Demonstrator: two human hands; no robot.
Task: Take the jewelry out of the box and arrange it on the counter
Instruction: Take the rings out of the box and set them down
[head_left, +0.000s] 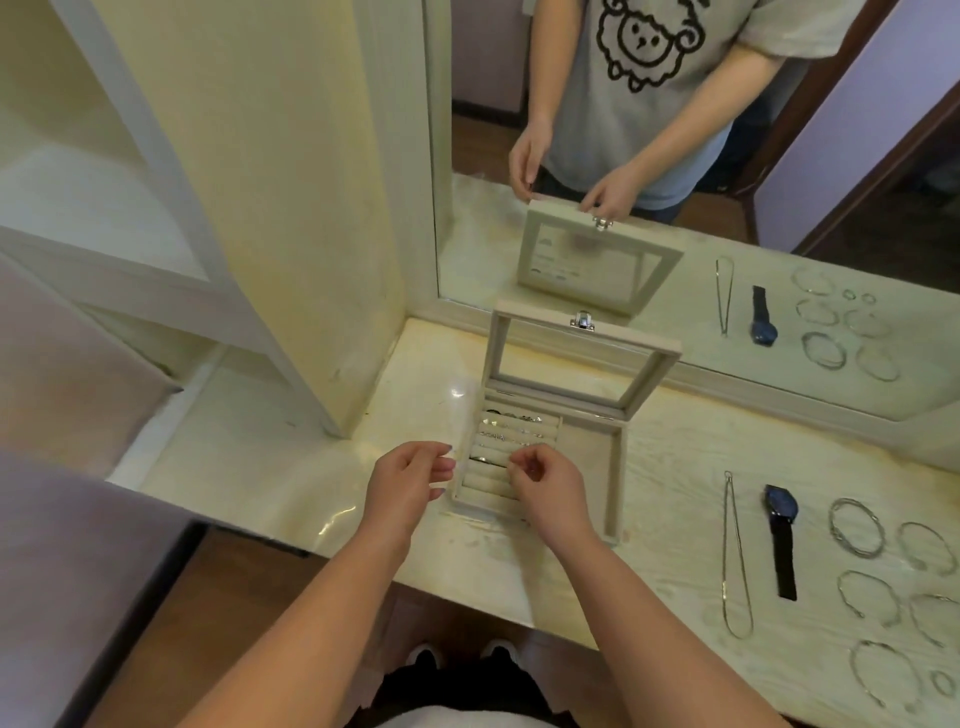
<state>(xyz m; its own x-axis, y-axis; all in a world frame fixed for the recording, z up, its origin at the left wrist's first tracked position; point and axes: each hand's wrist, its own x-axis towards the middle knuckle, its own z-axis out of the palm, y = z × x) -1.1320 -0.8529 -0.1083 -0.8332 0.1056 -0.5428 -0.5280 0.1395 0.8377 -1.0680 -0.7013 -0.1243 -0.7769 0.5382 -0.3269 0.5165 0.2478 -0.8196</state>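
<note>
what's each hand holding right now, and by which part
Cannot be told. The left hand and right hand hover with curled fingers over the ring rolls of the open jewelry box; anything pinched is too small to see.

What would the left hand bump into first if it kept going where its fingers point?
Probably the right hand, fingertips facing the left hand over the ring rows of the jewelry box; height is unclear, so maybe the box's left wall first.
</note>
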